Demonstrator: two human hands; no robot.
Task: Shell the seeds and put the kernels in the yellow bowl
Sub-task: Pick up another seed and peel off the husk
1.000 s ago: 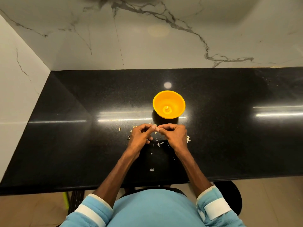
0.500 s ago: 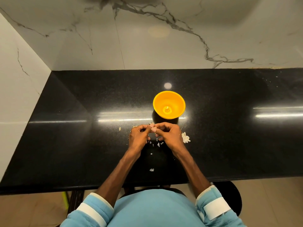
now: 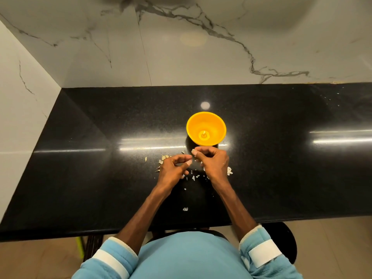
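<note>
Head view. Transfer step, probably: the right hand (image 3: 213,162), fingertips pinched on something too small to see, hovers just short of the bowl (image 3: 193,125). The left hand (image 3: 174,170), loosely curled and apparently empty, lies beside it. Next: reach over the rim and release. The yellow bowl stands upright on the counter (image 3: 100,178) with kernels (image 3: 204,135) at its bottom and husks (image 3: 165,158) nearby.

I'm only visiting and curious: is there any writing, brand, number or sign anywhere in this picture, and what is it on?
None: no word, number, brand or sign can be read anywhere in this view.
The yellow bowl is plain.
The white cuff band bears no print.
The black counter and marble wall show only glare, veins and pale shell scraps.
</note>
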